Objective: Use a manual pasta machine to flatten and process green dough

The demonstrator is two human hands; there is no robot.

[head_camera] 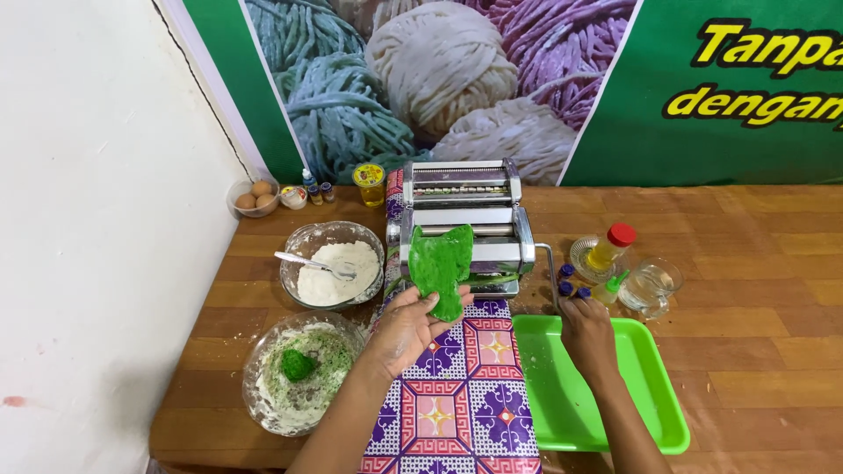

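Centre of frame: left hand (406, 326) holds a flattened sheet of green dough (440, 266) by its lower end, fingers closed under it, thumb on top. The sheet stands up against the front of the steel pasta machine (464, 224); its edges are ragged and it looks thick, so rolling is judged at an early pass.

Right of centre: right hand (587, 332) is closed around the machine's crank handle (551, 272), above the empty green tray (645, 386).

Lower left: a glass bowl (263, 399) with floury crumbs holds a further lump of green dough (298, 364), unrolled. Above it, a bowl of white flour (338, 272) with a spoon.

Done: dough mixed, one piece flattened. Left, by judgement: thinner passes, cutting, the second lump. No noodles in the tray.
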